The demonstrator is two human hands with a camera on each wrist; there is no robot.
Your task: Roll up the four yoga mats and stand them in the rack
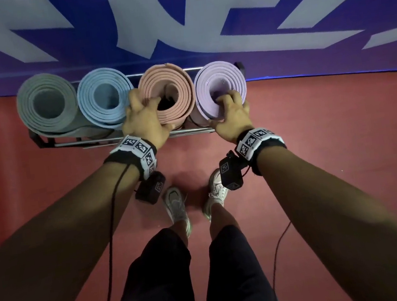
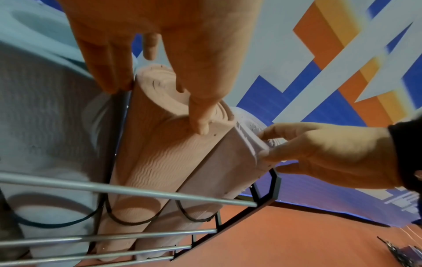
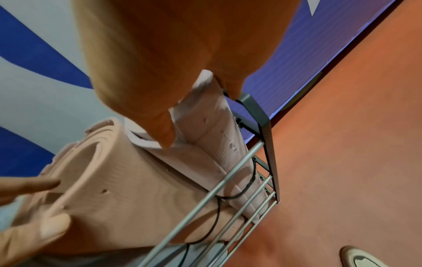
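All four rolls are standing in the rack (image 1: 125, 137). The left hand (image 1: 143, 118) is gripping the pink mat (image 1: 179, 89) rim, the right hand (image 1: 231, 110) pinching the lilac mat (image 1: 219, 78); better to be pressing both straight down, keeping coils tight.

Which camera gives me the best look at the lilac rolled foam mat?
The head view: the lilac rolled foam mat shows its whole spiral end, rightmost in the rack. The left wrist view shows only a side strip; the right wrist view shows a side mostly hidden by the right hand.
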